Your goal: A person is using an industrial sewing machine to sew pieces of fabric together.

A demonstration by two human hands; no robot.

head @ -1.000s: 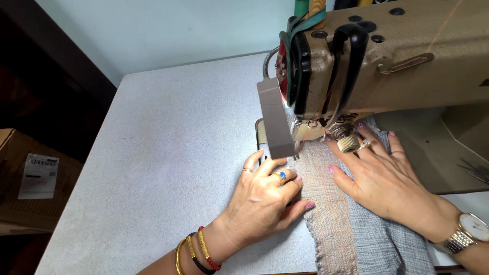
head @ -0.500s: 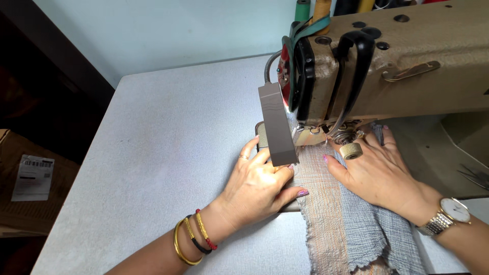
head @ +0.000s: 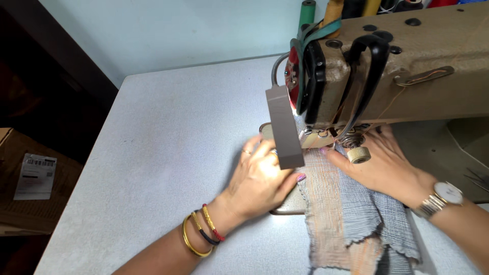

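Sewing machine (head: 407,76) olive-tan, black handle. Lamp (head: 282,127) grey. Fabric (head: 326,203) peach-beige, fine orange lines; second fabric layer (head: 367,209) blue-grey crinkle. Counter (head: 168,153) pale speckled grey. Bangles (head: 201,237) gold, navy, red. Watch (head: 443,196) silver, white dial. Thread cones (head: 318,10) green, mustard.

A strip of crinkled fabric (head: 351,214), pale peach-beige along one side and blue-grey along the other, is laid flat on the counter (head: 153,153) and fed lengthwise under the sewing machine's head. It is pressed between both grips, its far end hidden beneath the machine, its near end ruffled and wavy-edged toward the counter's front.
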